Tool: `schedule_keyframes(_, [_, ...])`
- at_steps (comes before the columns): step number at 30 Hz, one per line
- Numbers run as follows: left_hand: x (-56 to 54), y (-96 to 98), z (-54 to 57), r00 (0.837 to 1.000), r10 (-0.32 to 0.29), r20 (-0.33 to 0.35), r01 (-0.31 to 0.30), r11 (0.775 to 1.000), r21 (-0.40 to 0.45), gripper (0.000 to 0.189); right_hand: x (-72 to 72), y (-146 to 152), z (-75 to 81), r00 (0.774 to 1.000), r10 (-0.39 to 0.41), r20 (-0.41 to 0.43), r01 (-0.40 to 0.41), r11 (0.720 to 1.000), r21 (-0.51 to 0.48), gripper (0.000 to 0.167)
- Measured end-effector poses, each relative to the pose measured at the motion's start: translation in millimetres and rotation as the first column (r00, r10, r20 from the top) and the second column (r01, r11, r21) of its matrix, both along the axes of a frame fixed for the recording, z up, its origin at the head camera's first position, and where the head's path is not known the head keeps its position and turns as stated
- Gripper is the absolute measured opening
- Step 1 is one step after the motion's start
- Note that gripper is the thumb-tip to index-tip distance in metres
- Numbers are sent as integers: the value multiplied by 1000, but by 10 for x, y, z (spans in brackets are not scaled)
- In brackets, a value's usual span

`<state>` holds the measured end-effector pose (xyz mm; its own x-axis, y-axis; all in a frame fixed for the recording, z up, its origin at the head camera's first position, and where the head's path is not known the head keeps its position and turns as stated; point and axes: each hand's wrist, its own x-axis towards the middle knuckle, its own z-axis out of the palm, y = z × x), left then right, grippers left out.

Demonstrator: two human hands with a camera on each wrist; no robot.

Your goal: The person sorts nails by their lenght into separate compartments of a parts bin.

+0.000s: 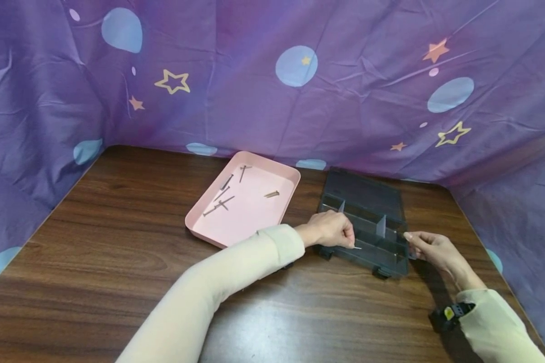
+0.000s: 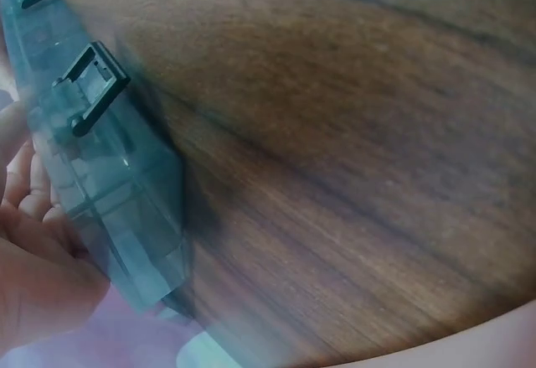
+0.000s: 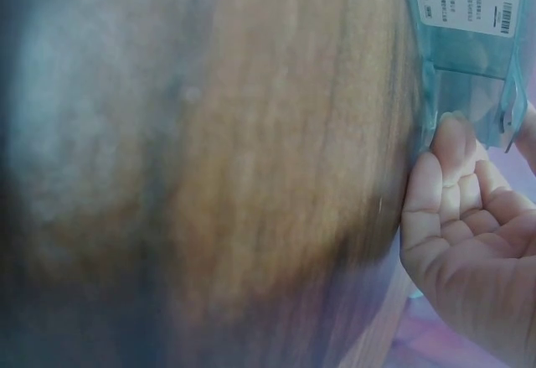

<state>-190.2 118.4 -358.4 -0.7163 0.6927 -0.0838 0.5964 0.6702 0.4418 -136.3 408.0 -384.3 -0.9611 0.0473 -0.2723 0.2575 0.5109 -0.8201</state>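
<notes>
Over the near compartment of the dark divided box (image 1: pixel 363 254), the left hand (image 1: pixel 332 229) is drawn in to a pinch on a thin pale piece (image 1: pixel 358 247), probably a nail, whose tip pokes past the fingers. At the box's right end, the right hand (image 1: pixel 436 249) has fingers curled and seems to grip the end wall between thumb and fingers. The main risk is the pinch: with so little to hold, the piece could roll free and drop into the wrong compartment, or knock the upright divider (image 1: pixel 381 227) if the hand strays. A sideways pull by the right hand could skid or tip the box, since it looks light. The left sleeve (image 1: pixel 236 272) crosses the near corner of the pink tray (image 1: pixel 247 219), so drawing back low might catch its rim and jostle the loose nails (image 1: pixel 218 205) inside. The laid-back lid (image 1: pixel 365 191) reaches close to the curtain (image 1: pixel 250 101), leaving little room behind; the right edge of the worktop (image 1: pixel 95 242) is near the right wrist, while the widest room lies left of the tray and in front of the box
</notes>
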Motion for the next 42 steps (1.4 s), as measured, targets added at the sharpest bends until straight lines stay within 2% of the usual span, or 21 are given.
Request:
schedule_keyframes(8, [10, -23, -41, 1000, -9, 10, 9, 1000, 8, 6, 7, -16, -31, 1000, 8, -8, -8, 1000, -20, 21])
schedule_keyframes(15, [9, -32, -75, 999, -11, 37, 9, 999, 32, 6, 17, -19, -68, 1000, 13, 10, -14, 999, 45, 37])
schedule_keyframes(19, [11, -41, -78, 999, -25, 39, 23, 998, 55, 6, 32, -14, -96, 1000, 0, 21, 0, 1000, 4, 28])
schedule_keyframes(22, [1, -53, -67, 997, -55, 45, 51, 995, 91, 7, 35, -13, -112, 1000, -1, 10, 1, 1000, -30, 22])
schedule_keyframes(28, [-52, -158, 26, 995, -79, 62, 67, 983, 171, 10, 34, -15, -103, 1000, 15, -3, -15, 1000, -3, 23])
schedule_keyframes(33, [-135, -401, 146, 995, -31, 98, 4, 965, 261, 12, 25, -11, -80, 1000, 16, -3, -17, 1000, -22, 19])
schedule_keyframes(37, [-226, -700, 204, 982, 56, 182, -115, 936, 332, 14, 11, -10, -50, 1000, 20, -13, -20, 1000, -4, 18])
schedule_keyframes(39, [-279, -869, 215, 969, 110, 221, -186, 914, 361, 14, 5, -7, -39, 1000, 18, -19, -18, 1000, -5, 18])
schedule_keyframes(42, [-350, -1126, 222, 932, 196, 304, -311, 862, 399, 15, 2, 0, -23, 999, 28, -30, -28, 1000, -7, 18])
